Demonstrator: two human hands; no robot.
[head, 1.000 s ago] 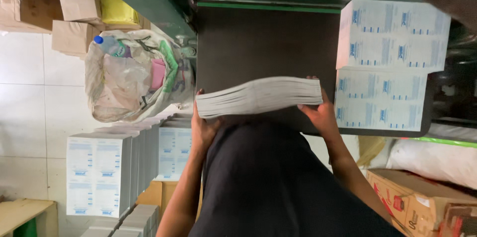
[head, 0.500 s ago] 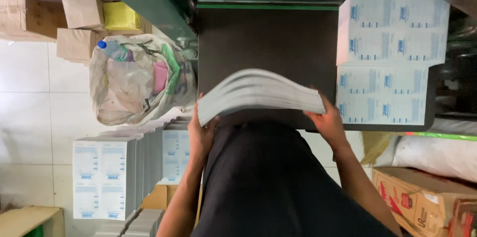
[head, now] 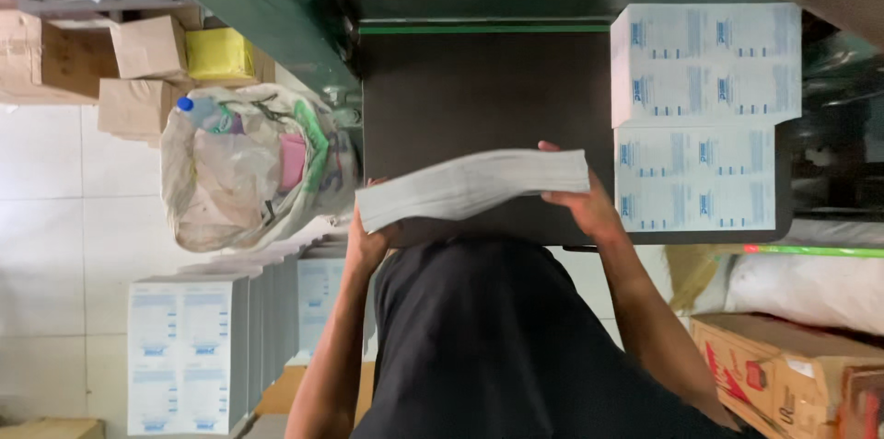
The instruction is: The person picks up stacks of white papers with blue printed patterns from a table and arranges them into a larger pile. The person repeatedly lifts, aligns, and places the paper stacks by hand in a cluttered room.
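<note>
Here both hands hold one thick stack of white sheets [head: 474, 186] over the dark table [head: 479, 89]. The left hand [head: 366, 241] grips the stack's left end from below, fingers curled up around the edge. The right hand [head: 580, 200] grips the right end, thumb on top and fingers wrapped around the side. Both arms reach forward from the body, elbows bent. The stack is tilted (its right end sits higher than its left) and it sags a little in the middle.

Before, the stack lay nearly flat between the hands, then it bowed upward. Now the right end has lifted and the left end has dropped. Two piles of printed white sheets [head: 704, 117] rest on the table's right side, just beside the right hand. A big plastic bag [head: 244, 172] stands left of the table.
</note>
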